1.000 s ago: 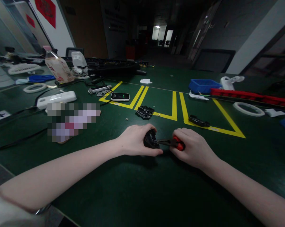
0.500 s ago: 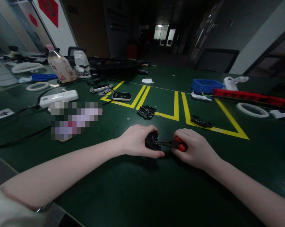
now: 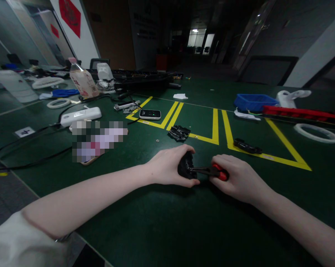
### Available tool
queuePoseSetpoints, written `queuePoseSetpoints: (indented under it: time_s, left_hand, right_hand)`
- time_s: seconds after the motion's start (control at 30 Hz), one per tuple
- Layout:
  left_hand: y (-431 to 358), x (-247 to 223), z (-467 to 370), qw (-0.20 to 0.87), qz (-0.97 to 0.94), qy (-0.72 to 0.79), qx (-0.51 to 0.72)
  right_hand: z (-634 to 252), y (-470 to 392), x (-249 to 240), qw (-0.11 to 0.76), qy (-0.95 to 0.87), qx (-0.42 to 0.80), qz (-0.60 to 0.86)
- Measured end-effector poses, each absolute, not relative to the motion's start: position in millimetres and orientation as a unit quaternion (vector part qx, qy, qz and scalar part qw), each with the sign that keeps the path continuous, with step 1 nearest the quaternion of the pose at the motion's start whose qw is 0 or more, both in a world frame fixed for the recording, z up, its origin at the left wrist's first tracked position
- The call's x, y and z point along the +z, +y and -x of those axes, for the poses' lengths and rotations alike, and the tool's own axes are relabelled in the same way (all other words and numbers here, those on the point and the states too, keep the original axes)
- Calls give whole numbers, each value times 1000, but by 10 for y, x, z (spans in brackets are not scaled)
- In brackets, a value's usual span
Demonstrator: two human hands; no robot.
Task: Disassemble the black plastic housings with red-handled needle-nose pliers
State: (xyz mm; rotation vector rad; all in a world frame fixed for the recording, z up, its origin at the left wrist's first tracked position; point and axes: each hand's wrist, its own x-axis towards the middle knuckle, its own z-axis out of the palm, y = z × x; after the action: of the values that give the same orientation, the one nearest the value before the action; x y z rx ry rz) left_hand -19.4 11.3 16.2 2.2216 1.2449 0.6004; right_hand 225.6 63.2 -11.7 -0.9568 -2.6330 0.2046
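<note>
My left hand (image 3: 171,165) is closed around a dark rounded plastic part (image 3: 185,165), its hollow side turned to the right. In my right hand (image 3: 235,176) are long-nose pliers (image 3: 209,170) with red grips, and their tips reach into the open side of that part. Whether the jaws pinch something inside is too small to tell. Just beyond my hands lies a clump of black plastic pieces (image 3: 179,132). Another black part (image 3: 247,146) rests on the tape at the right. A small metal ring or nut (image 3: 157,141) sits on the green table (image 3: 156,226).
Yellow tape (image 3: 215,126) marks several bays on the table. At the left are a phone-like device (image 3: 150,114), a white power strip (image 3: 80,116), cables and a bottle (image 3: 82,79). A blue tray (image 3: 255,102), a red strip (image 3: 303,114) and a white ring (image 3: 317,132) lie at the right.
The whole view has shifted, so everything appears a little further right. Both hands keep the same hold, with the pliers' tips still at the dark part.
</note>
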Motion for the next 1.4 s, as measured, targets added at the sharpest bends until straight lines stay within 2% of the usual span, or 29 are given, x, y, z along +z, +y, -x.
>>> queuePoseSetpoints:
  time_s: [0.37,0.63,1.0,1.4]
  left_hand:
    - [157,128,219,290,-808,468,210]
    - [220,10,233,255,-830,446,217]
    - [223,6,251,262,-840,412,236]
    - [197,72,251,291,-819,447,211]
  right_hand:
    - [-2273,626,-152,194,-921,25,336]
    - [-2276,633,-151,176,-925,37,335]
    - [-2280,640,-158,164,-930,48,325]
    - [-2292,610,-170,190,-924,10,331]
